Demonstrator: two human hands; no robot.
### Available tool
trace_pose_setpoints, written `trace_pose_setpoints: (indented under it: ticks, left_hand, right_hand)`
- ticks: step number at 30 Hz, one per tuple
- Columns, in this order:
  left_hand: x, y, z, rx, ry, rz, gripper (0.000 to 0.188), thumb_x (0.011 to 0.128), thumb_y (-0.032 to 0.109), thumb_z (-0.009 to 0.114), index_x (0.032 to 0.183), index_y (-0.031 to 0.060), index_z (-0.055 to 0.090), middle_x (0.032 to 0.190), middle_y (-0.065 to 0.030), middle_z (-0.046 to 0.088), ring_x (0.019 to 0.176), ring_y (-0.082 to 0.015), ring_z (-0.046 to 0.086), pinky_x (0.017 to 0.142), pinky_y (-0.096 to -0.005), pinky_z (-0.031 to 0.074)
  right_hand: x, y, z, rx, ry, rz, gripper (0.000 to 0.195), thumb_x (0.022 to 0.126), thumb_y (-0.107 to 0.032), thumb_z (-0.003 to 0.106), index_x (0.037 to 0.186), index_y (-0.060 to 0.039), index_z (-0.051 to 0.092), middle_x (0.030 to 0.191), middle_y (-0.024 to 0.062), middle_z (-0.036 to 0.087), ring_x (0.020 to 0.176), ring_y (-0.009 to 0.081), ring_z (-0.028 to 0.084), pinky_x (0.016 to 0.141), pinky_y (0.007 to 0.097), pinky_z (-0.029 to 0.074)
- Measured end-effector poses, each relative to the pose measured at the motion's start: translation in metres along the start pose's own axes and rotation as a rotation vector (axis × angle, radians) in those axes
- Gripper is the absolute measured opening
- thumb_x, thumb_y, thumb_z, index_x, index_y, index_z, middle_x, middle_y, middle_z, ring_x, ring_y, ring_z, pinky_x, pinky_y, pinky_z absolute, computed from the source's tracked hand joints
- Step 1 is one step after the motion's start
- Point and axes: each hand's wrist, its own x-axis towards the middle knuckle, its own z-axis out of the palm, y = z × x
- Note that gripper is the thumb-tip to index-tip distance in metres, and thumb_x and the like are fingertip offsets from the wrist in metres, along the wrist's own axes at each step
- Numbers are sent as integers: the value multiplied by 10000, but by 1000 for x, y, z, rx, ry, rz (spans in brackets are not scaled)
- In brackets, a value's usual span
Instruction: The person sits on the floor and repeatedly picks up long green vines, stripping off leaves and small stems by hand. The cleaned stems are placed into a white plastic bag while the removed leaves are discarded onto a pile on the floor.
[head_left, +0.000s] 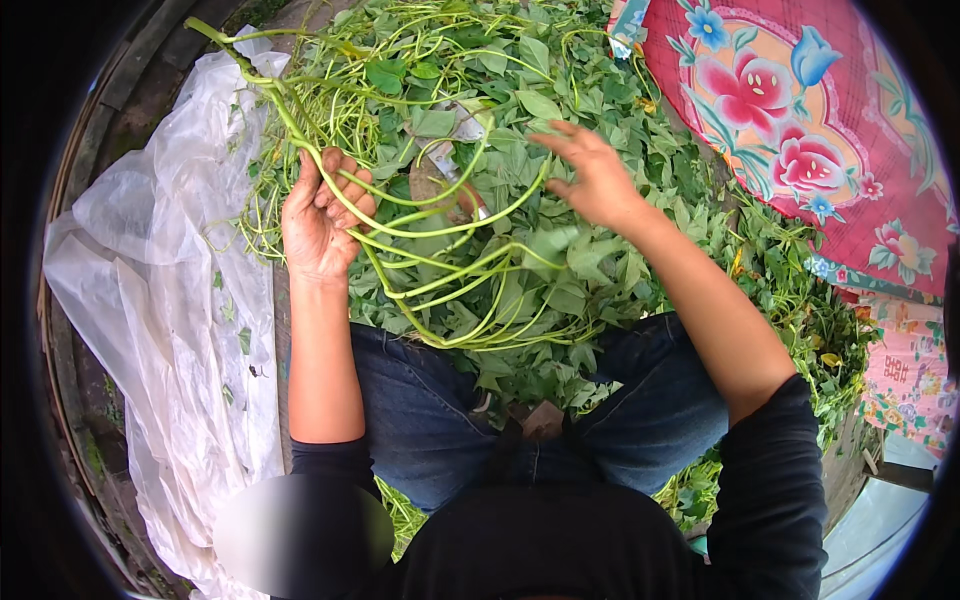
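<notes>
My left hand (319, 217) is closed around a green leafy vine (281, 109), which looks like sweet potato vine. Its thick end points up and left, and several long leaf stalks fan out to the right. My right hand (596, 176), fingers apart and holding nothing visible, hovers by the tip of one stalk. Whether it touches that stalk I cannot tell. Beneath both hands spreads a heap of cut leaves (645, 131) that reaches between my knees. Partly buried in it is a metal-bladed tool with a reddish-brown handle (471, 201).
A crumpled translucent plastic sheet (202, 315) covers the ground at the left. Red flowered cloth (870, 97) lies at the upper right, with pink patterned cloth (907, 367) below it. More greenery (810, 322) lies beyond my right arm. A wooden edge (142, 64) borders the left.
</notes>
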Motion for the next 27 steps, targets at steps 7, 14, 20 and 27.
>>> trace_pose_setpoints:
  ticks: [7, 14, 20, 27]
  left_hand:
    - [-5, -4, 3, 20, -105, -6, 301, 892, 321, 413, 759, 51, 428, 547, 50, 302, 481, -54, 271, 394, -176, 262]
    - [-3, 37, -15, -118, -11, 235, 238, 892, 236, 430, 828, 8, 456, 549, 21, 293, 485, -79, 266, 432, -207, 264]
    - [-3, 37, -21, -103, 74, 276, 220, 880, 229, 457, 839, 13, 465, 543, 28, 290, 479, -77, 262, 434, -208, 251]
    - [7, 16, -19, -124, 116, 256, 233, 885, 255, 440, 823, 32, 470, 529, 38, 278, 477, -80, 259, 437, -211, 243]
  right_hand:
    - [12, -22, 19, 319, -279, -322, 258, 710, -168, 655, 961, -125, 614, 1143, 59, 495, 1076, 249, 441, 889, 378, 356]
    - [5, 5, -23, 331, -424, 211, 192, 724, -166, 628, 857, -29, 618, 785, 118, 627, 726, 226, 604, 676, 307, 464]
    - [11, -9, -20, 93, -272, 362, 182, 698, -134, 609, 840, -22, 625, 746, 140, 618, 700, 254, 595, 656, 320, 452]
    - [17, 9, 10, 744, 118, 881, 274, 703, -140, 592, 842, 96, 584, 757, 140, 601, 678, 188, 563, 651, 278, 442]
